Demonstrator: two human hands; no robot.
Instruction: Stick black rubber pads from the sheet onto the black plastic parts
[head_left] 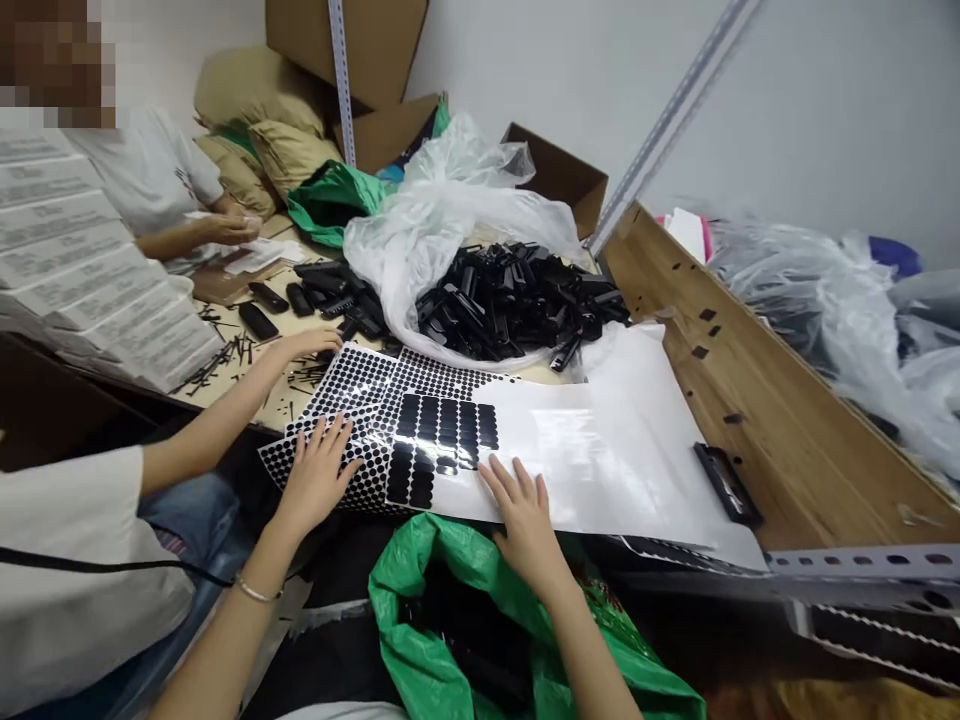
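My left hand (319, 470) lies flat, fingers spread, on a sheet of small round black stickers (352, 385) at the table's near edge. My right hand (525, 505) rests open on a glossy white backing sheet (600, 450), just below a block of black rectangular pads (442, 440). Neither hand holds anything. Behind the sheets sits a clear plastic bag (442, 215) spilling a heap of black plastic parts (517, 295).
A green bag (420, 620) with dark parts is open in my lap. A co-worker's arm (225, 415) reaches in from the left; another person sits far left by stacked white boxes (82, 250). One black part (726, 482) lies on the wooden table at right.
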